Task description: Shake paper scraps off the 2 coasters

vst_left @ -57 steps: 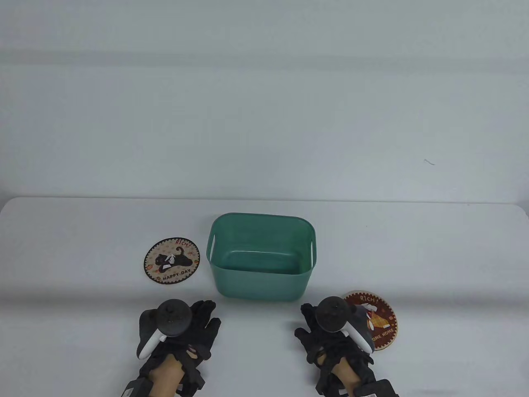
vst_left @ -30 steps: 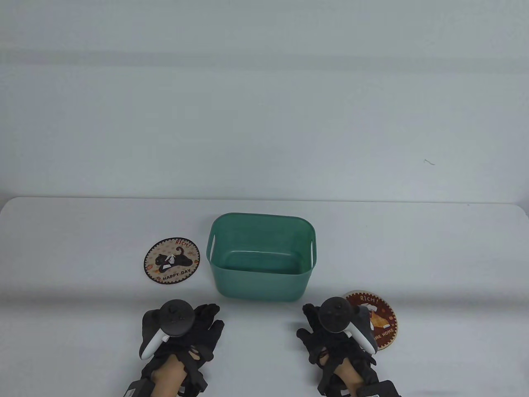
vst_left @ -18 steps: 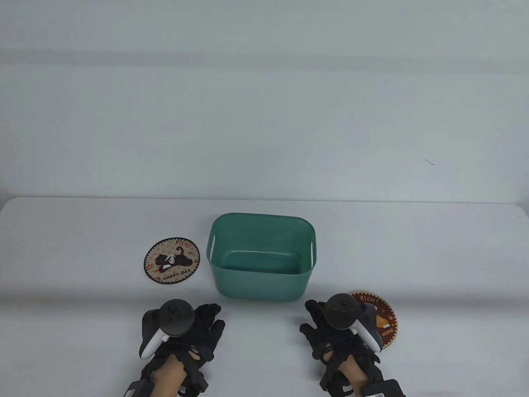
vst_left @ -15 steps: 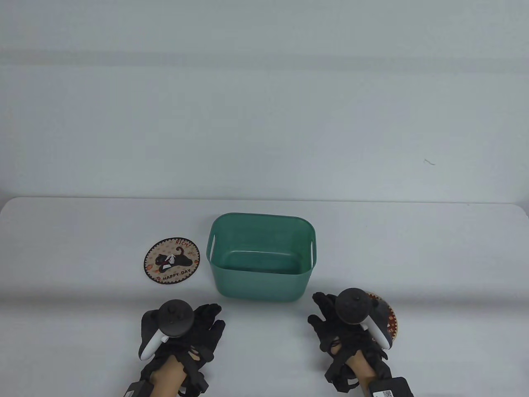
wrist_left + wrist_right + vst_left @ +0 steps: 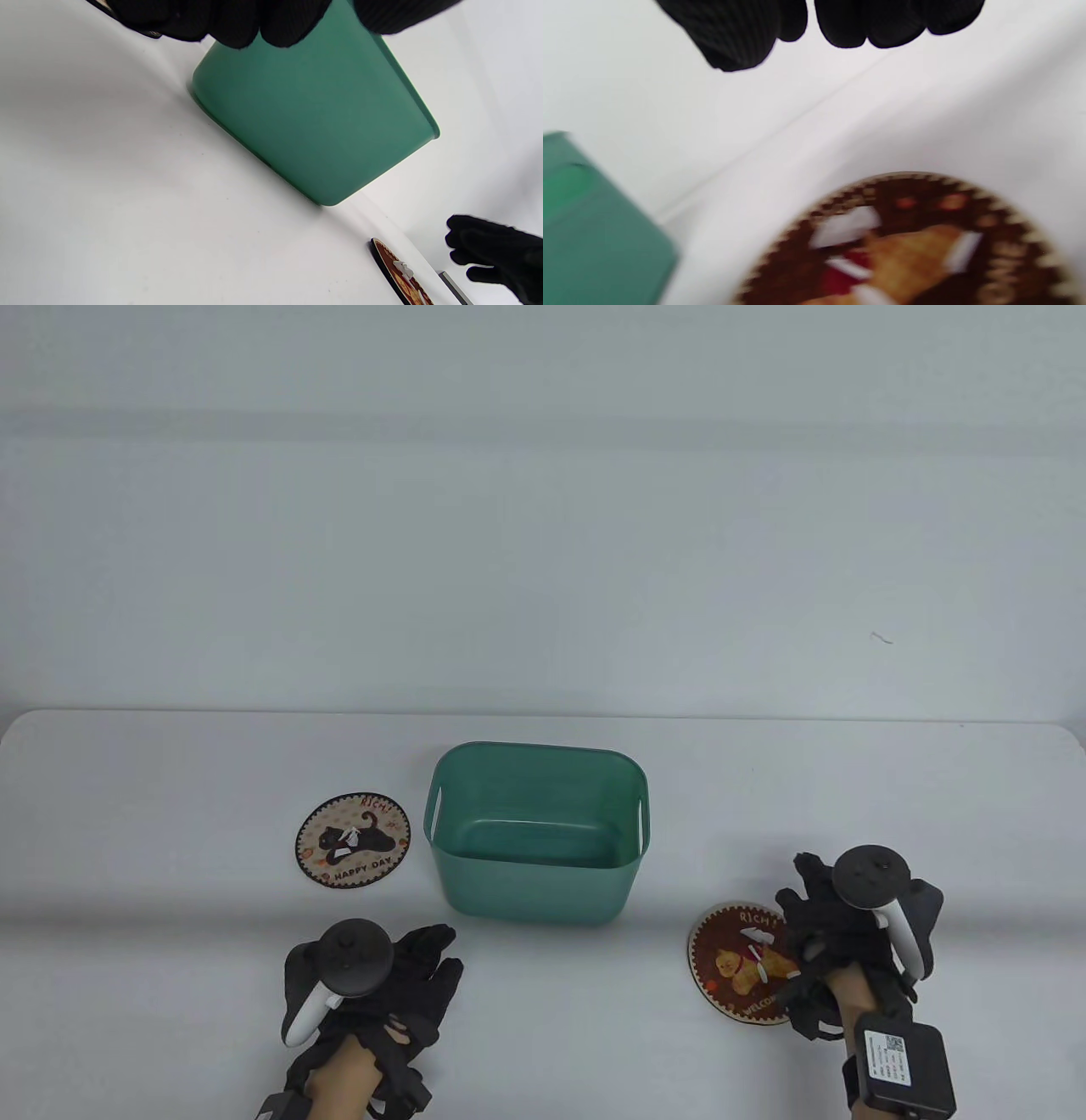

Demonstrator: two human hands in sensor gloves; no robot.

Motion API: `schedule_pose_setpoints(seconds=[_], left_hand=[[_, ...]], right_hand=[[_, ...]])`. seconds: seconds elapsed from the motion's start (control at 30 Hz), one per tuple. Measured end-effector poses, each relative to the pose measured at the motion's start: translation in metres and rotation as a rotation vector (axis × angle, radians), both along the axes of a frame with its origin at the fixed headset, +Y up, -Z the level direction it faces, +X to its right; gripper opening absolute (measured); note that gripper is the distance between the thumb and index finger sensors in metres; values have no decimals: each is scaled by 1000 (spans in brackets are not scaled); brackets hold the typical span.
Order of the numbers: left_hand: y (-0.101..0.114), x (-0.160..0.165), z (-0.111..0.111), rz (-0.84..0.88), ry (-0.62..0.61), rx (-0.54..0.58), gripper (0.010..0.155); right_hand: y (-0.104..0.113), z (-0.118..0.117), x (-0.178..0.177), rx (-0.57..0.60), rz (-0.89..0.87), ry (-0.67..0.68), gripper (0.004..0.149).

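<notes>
- Since approx. 2 s ago, right hand (image 5: 857, 929) has gone up and to the right, off the dog coaster (image 5: 740, 963), so most of its dog pic shows now.
- Right hand sits over the dog coaster's right edge. Fingers look loose and hold nothing; can't tell if they touch the coaster.
- White paper bits (image 5: 755, 935) lie on the dog coaster, which is flat on the table (image 5: 170, 780), right of the green bin (image 5: 539, 891) and nearer the person.
- Left hand (image 5: 373, 984) hasn't moved. It lies flat on the table w/ fingers straight, holding nothing, just in front of the bin.
- Cat coaster (image 5: 352, 840) lies flat just left of the bin, w/ small white paper bits (image 5: 344, 840) on it.
- Bin stands in the middle, btwn the 2 coasters. Nothing shows inside it.
</notes>
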State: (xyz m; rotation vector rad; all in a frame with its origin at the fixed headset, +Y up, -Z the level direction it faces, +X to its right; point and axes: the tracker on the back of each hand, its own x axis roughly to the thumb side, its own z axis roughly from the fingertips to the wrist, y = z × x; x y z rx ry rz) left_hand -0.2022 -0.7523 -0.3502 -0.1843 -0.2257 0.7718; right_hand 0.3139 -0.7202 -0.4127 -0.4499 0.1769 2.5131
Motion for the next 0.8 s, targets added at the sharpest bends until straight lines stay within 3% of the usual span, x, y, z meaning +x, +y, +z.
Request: schedule_pose_setpoints(seconds=[0.2,0.37,0.6,0.8], left_hand=[[0,1,1,-1,-9,-27,63],[-2,1,2,-13,-12,-51,63],[-3,0,2,-12,-11,-70,63],[-2,1,3,-6,-13,-77,63]], right_hand=[[-39,-8,12,-230,106,2,67],[-56,-12,3,-359,207,35,79],[-54,-15,-8,-313,233,31,63],[-53,-15,-10,-285,212,7,61]])
